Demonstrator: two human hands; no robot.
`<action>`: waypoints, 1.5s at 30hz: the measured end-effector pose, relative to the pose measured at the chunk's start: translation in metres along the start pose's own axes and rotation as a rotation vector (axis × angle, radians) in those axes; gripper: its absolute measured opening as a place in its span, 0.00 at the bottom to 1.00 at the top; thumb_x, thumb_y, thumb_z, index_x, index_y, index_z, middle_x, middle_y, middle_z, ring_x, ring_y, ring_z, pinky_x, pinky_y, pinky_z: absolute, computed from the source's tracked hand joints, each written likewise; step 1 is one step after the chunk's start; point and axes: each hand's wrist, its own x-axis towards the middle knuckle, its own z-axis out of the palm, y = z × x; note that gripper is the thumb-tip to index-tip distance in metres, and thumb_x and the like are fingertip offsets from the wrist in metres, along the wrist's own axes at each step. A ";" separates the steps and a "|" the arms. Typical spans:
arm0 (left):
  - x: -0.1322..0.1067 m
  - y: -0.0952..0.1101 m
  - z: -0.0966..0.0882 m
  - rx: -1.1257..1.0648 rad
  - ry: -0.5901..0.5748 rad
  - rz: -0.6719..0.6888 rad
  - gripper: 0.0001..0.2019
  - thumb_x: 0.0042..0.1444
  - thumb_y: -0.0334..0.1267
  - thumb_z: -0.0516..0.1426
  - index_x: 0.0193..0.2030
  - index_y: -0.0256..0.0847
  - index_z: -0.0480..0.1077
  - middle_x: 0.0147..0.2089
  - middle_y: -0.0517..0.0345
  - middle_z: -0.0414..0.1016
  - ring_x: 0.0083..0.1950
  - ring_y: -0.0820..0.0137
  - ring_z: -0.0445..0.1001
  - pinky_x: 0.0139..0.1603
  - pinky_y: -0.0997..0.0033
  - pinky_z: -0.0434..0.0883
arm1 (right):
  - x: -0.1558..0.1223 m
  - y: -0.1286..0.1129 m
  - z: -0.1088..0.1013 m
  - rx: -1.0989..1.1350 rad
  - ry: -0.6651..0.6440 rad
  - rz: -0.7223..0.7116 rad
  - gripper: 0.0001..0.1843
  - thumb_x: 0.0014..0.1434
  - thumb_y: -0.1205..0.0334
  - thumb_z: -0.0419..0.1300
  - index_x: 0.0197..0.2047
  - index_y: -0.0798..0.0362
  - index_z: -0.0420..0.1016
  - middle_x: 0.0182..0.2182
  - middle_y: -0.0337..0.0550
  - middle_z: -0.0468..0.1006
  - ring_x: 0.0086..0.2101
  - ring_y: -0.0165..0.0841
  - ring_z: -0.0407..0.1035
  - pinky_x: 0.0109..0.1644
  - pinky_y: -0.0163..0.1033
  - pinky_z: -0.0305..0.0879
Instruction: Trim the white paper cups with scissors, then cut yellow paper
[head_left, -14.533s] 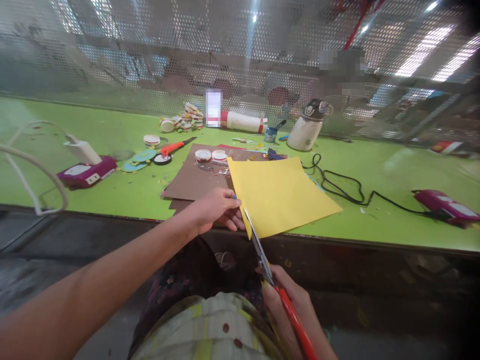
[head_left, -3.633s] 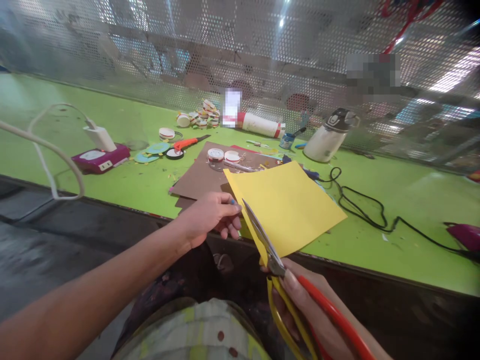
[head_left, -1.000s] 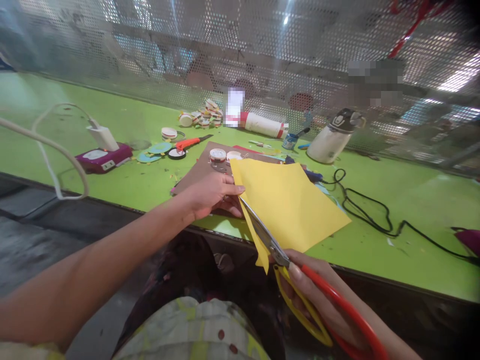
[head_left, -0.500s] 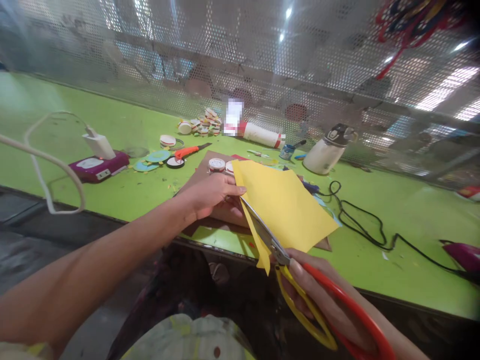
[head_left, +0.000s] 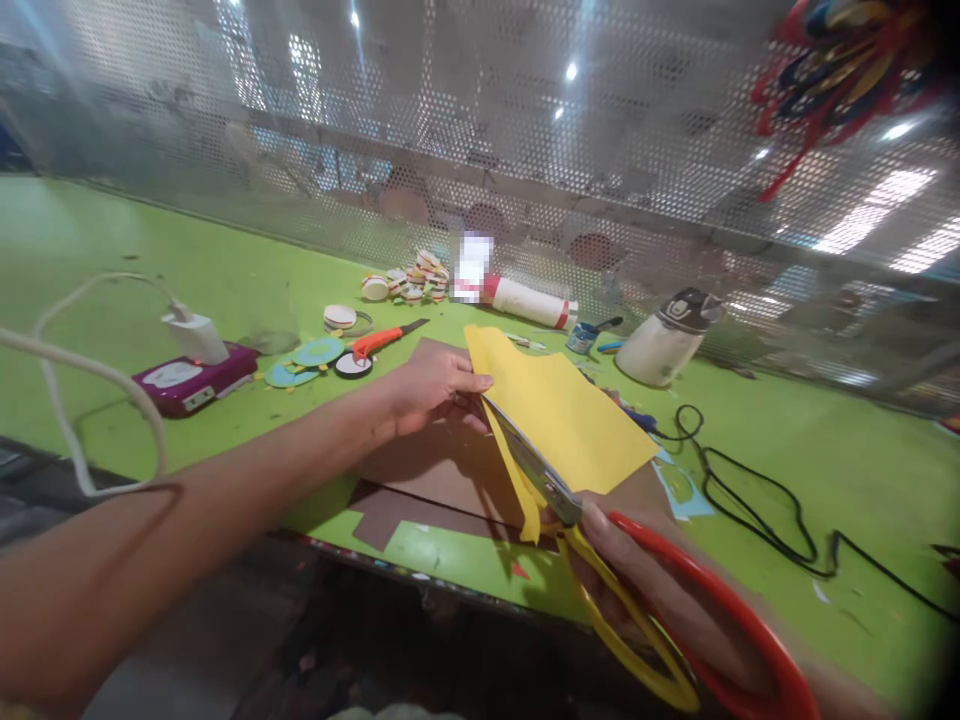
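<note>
A sheet of yellow paper (head_left: 577, 415) is pinched at its left edge by my left hand (head_left: 442, 385), thumb on top. My right hand (head_left: 637, 580) grips a pair of scissors (head_left: 551, 485) with one red and one yellow handle loop. The blades lie along the paper's left side, and a narrow yellow strip (head_left: 517, 490) hangs beside them, its top end close to my left fingers. Beneath the paper, a brown board (head_left: 450, 480) rests on the green table (head_left: 442, 555).
Left stand a purple power strip (head_left: 199, 375) with a white charger, blue paper discs (head_left: 319, 352) and an orange-handled cutter (head_left: 379, 340). Behind are small white drum-like pieces (head_left: 416, 275) and a red-and-white tube (head_left: 532, 302). Right are a white bottle (head_left: 664, 340) and a black cord (head_left: 750, 490).
The view has shifted, so the table sits lower and more of the brown board shows. Both hands keep their hold, and the paper's right part has tilted slightly.
</note>
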 end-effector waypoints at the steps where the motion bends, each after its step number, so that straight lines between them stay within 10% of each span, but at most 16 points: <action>1: 0.001 0.001 -0.001 -0.004 0.010 0.000 0.04 0.52 0.26 0.57 0.30 0.27 0.73 0.28 0.46 0.77 0.26 0.70 0.75 0.28 0.69 0.76 | 0.002 -0.002 -0.001 -0.019 -0.004 -0.001 0.29 0.60 0.35 0.47 0.28 0.54 0.65 0.19 0.32 0.61 0.16 0.22 0.55 0.19 0.30 0.51; 45: 0.016 -0.011 -0.011 -0.058 0.034 -0.010 0.05 0.49 0.28 0.58 0.32 0.27 0.73 0.27 0.44 0.76 0.27 0.67 0.76 0.25 0.72 0.73 | 0.018 -0.002 -0.008 -0.168 -0.049 -0.083 0.26 0.62 0.37 0.44 0.26 0.50 0.60 0.18 0.35 0.63 0.22 0.28 0.59 0.22 0.33 0.51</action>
